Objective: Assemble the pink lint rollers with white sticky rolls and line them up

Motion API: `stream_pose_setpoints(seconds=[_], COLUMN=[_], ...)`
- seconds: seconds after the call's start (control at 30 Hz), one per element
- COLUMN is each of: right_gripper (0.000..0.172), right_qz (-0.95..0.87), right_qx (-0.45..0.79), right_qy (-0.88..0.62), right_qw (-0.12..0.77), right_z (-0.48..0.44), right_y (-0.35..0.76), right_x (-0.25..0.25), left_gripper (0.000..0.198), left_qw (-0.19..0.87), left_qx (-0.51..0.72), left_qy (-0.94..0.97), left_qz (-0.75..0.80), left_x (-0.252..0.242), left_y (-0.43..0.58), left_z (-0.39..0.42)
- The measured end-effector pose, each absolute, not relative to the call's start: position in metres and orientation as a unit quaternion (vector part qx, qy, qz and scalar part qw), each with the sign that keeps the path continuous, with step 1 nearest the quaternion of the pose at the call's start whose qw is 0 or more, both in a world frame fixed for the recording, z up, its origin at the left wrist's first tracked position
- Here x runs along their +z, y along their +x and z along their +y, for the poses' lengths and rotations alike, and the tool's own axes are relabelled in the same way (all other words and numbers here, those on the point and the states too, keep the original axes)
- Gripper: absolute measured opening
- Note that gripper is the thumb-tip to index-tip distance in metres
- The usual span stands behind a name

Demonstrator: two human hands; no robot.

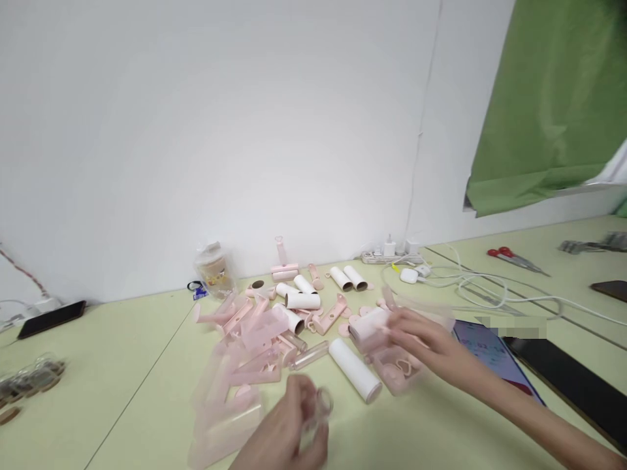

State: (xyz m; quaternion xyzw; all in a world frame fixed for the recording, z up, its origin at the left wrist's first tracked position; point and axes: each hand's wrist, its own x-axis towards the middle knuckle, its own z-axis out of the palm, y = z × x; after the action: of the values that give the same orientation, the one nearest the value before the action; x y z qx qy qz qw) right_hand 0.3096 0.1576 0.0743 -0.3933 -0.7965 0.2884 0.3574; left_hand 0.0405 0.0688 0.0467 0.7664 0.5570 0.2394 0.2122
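Observation:
In the front middle, my left hand (289,424) is closed around a small clear tube (323,401), its round end towards me and blurred. My right hand (424,339) reaches over the right side of the pile, its fingertips at a white roll (369,326). Motion smears those fingers, so whether they grip the roll is unclear. Below them lies a pale pink translucent tray (394,378) with a small pink loop inside. Between my hands rests a larger white roll (353,369), beside a clear tube (311,356) lying flat. Pink strap-like parts (330,314) are heaped behind.
White cardboard tubes (302,300) lie among the pink parts. A bagged cup (214,271) stands at the wall. Rightward are a power strip (386,256), white cables (490,294), red-handled scissors (516,259), a lit phone (494,356) and a dark phone (573,385). Another phone (51,320) lies left.

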Motion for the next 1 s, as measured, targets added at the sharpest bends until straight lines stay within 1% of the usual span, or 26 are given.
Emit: stream_pose_setpoints(seconds=[0.03, 0.07, 0.13, 0.17, 0.23, 0.3, 0.43, 0.57, 0.7, 0.73, 0.83, 0.9, 0.93, 1.0], right_gripper=[0.035, 0.034, 0.025, 0.02, 0.019, 0.021, 0.022, 0.02, 0.021, 0.022, 0.029, 0.035, 0.038, 0.042], right_qz=[-0.813, -0.815, -0.813, -0.815, -0.822, -0.833, -0.85, -0.851, -0.843, -0.84, -0.832, -0.826, -0.823, -0.818], right_qx=[0.252, 0.239, 0.213, 0.203, 0.181, 0.162, 0.141, 0.143, 0.162, 0.169, 0.198, 0.217, 0.226, 0.239], right_qy=[-0.408, -0.42, -0.445, -0.456, -0.476, -0.486, -0.489, -0.496, -0.502, -0.502, -0.493, -0.481, -0.476, -0.466], right_qw=[0.331, 0.321, 0.31, 0.295, 0.255, 0.209, 0.132, 0.094, 0.105, 0.115, 0.16, 0.196, 0.213, 0.236], right_z=[0.178, 0.197, 0.229, 0.241, 0.256, 0.262, 0.26, 0.262, 0.272, 0.274, 0.275, 0.268, 0.262, 0.246], right_y=[0.295, 0.281, 0.255, 0.246, 0.231, 0.222, 0.214, 0.218, 0.236, 0.243, 0.266, 0.281, 0.287, 0.299], right_x=[0.075, 0.073, 0.063, 0.056, 0.045, 0.038, 0.034, 0.038, 0.044, 0.047, 0.061, 0.073, 0.08, 0.089], left_gripper=[0.011, 0.012, 0.015, 0.018, 0.025, 0.03, 0.034, 0.048, 0.044, 0.046, 0.063, 0.066, 0.062, 0.046], left_qw=[0.192, 0.159, 0.068, 0.046, 0.012, -0.005, -0.023, 0.002, 0.02, 0.025, 0.036, 0.021, 0.005, -0.034], left_qx=[0.24, 0.229, 0.201, 0.189, 0.175, 0.169, 0.175, 0.188, 0.207, 0.209, 0.207, 0.197, 0.191, 0.177], left_qy=[0.775, 0.793, 0.808, 0.809, 0.802, 0.792, 0.771, 0.769, 0.775, 0.781, 0.827, 0.864, 0.876, 0.889], left_qz=[0.553, 0.542, 0.549, 0.555, 0.571, 0.587, 0.612, 0.611, 0.596, 0.588, 0.521, 0.463, 0.444, 0.421], left_x=[0.052, 0.055, 0.055, 0.051, 0.041, 0.029, 0.012, 0.008, 0.011, 0.012, 0.009, 0.003, -0.001, -0.006], left_y=[0.048, 0.056, 0.067, 0.07, 0.073, 0.073, 0.072, 0.071, 0.068, 0.068, 0.074, 0.082, 0.086, 0.093], left_z=[0.087, 0.107, 0.147, 0.163, 0.187, 0.198, 0.196, 0.191, 0.176, 0.169, 0.151, 0.145, 0.144, 0.145])
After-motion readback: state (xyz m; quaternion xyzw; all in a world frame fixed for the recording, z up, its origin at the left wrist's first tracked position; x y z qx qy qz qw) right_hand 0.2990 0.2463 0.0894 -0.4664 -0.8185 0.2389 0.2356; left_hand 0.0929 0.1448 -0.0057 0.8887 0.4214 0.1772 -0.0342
